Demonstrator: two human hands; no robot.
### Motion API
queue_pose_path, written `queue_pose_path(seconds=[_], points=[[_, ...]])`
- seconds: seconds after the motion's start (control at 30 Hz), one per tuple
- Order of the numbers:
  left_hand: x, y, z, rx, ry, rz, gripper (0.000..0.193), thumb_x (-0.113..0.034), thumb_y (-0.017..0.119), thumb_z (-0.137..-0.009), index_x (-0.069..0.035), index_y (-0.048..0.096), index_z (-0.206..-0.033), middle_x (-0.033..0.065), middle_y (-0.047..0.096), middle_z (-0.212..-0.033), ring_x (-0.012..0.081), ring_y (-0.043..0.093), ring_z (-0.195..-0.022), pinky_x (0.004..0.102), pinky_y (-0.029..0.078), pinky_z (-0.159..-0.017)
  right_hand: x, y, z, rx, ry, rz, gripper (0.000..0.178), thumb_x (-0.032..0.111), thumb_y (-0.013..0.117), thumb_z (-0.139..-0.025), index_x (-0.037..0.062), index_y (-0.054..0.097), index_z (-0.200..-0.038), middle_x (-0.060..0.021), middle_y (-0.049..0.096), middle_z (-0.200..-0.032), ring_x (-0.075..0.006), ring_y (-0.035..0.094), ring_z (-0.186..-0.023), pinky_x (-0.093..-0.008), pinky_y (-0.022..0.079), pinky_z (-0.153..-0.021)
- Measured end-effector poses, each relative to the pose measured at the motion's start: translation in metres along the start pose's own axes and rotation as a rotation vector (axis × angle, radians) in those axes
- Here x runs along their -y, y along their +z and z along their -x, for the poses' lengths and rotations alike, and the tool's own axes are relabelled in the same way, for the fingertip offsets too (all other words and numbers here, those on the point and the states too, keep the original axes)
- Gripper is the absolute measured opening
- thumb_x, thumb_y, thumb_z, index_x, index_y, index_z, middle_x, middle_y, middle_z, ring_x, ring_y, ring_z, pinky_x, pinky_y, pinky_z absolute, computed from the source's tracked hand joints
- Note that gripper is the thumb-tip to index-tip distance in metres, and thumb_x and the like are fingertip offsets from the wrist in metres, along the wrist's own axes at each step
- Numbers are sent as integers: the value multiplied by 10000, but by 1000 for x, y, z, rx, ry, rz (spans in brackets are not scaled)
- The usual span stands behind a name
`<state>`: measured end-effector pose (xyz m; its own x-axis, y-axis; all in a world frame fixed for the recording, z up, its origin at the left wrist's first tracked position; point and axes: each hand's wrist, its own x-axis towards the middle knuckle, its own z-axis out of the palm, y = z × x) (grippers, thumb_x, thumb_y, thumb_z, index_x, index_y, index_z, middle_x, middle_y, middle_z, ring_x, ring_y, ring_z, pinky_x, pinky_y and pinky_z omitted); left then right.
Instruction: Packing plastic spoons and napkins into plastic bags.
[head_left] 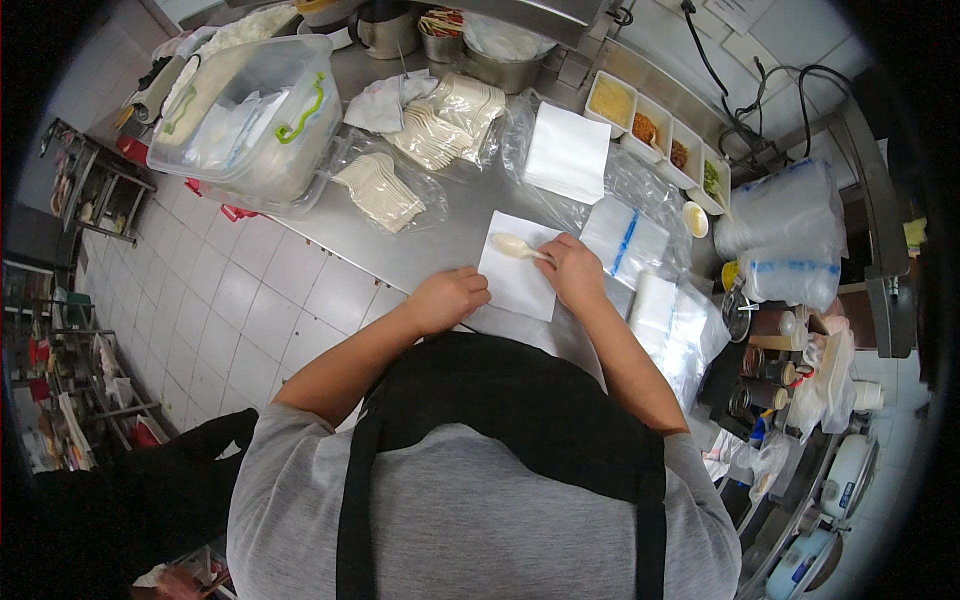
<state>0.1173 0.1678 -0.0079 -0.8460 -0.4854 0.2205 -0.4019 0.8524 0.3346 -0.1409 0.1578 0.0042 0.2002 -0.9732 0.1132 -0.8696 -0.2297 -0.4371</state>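
Note:
A white square paper napkin (522, 287) lies at the near edge of the steel counter, in front of my body. On its upper part rests a pale disposable spoon (512, 245), bowl to the left. My right hand (577, 272) pinches the spoon's handle end over the napkin's right side. My left hand (449, 299) has its fingers curled together at the napkin's left edge, pinching it. Beyond lies a stack of white napkins (565, 152) on clear plastic. To the left, several matching spoons (380, 192) sit in an opened clear bag.
More bagged spoons (455, 120) lie farther back beside a large clear bin (240, 165) with green handles. White containers of chopped food (660, 140) line the back right. Flat plastic bags (625, 240) lie right of my right hand. Tiled floor (270, 310) shows left of the counter (330, 222).

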Motion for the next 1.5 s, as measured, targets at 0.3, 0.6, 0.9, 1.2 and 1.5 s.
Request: queue_pose_path(seconds=[0.3, 0.6, 0.9, 1.2, 1.5], points=[[-2, -28, -30, -144, -120, 39, 109, -134, 644, -797, -94, 591, -883, 72, 600, -841, 275, 595, -849, 400, 474, -746, 23, -27, -2, 57, 78, -217, 203, 270, 724, -792, 95, 709, -895, -86, 660, -938, -303, 646, -859, -412, 519, -736], [49, -23, -90, -96, -493, 142, 237, -203, 687, -824, -105, 628, -1032, 116, 666, -988, 316, 627, -975, 429, 480, -846, -4, -15, -34, 5, 36, -115, 216, 251, 727, -778, 86, 703, -915, -113, 672, -919, -319, 627, -903, -425, 504, -767], [54, -7, -109, 25, -514, -83, 237, -172, 749, -750, -109, 631, -946, 79, 577, -1076, 287, 542, -1094, 447, 454, -902, -11, 10, -44, -218, -91, 52, 264, 170, 737, -753, 103, 671, -1000, -96, 619, -1061, -321, 590, -988, -424, 498, -814], [105, -28, -87, -373, -198, 74, 286, -38, 668, -786, -61, 631, -1068, 150, 637, -1023, 342, 596, -987, 437, 465, -908, -5, -29, -19, 95, 39, -183, 224, 103, 656, -823, 77, 611, -1041, -187, 666, -912, -379, 627, -902, -459, 493, -797], [259, -94, -40, -44, -874, -441, 315, -236, 632, -848, -84, 649, -1123, 153, 578, -1242, 356, 547, -1143, 469, 526, -863, -12, -60, 67, -163, 292, -307, 229, 50, 656, -839, 51, 601, -1061, -218, 678, -979, -385, 664, -867, -426, 521, -740]])
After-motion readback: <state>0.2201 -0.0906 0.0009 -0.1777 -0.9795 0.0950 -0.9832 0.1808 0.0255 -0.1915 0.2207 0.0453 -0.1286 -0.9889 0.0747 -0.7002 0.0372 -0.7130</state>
